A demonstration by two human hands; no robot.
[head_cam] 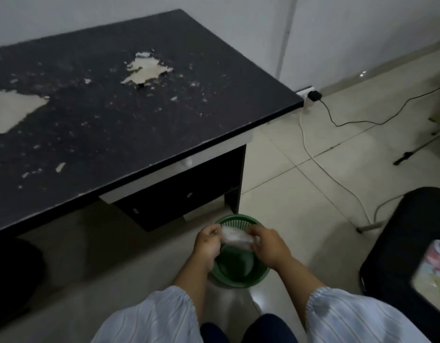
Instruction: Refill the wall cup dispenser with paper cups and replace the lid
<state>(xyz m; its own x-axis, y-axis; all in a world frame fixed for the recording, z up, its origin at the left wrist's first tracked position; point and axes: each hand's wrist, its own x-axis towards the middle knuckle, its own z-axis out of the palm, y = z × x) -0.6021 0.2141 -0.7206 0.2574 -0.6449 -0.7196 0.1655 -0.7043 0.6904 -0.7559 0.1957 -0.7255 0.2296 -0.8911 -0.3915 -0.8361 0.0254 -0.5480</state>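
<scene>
- The left hand [207,245] had its fingers curled round one end of a crumpled piece of clear plastic wrap [236,237], gripping it from the left.
- The right hand [268,243] clamped the other end of the wrap, fingers folded over it and knuckles turned up toward the camera.
- The wrap stretched between the two hands, bunched and whitish; blur hid whether anything lay inside it.
- Both hands were held directly above a green plastic waste basket [241,268] that stood on the pale tiled floor [300,189], with the wrap over its open mouth.
- Pale striped sleeves [159,315] covered both forearms down to gathered cuffs.
- A black desk [115,115] with a badly peeled top stood to the left and behind the basket, with a drawer unit [179,206] beneath its near corner.
- A black chair [409,243] carrying a colourful cushion [431,273] stood to the right.
- A white cable [320,164] and a black one [350,122] ran across the floor from a wall plug [312,96].
- No dispenser, paper cups or lid showed in the view.
</scene>
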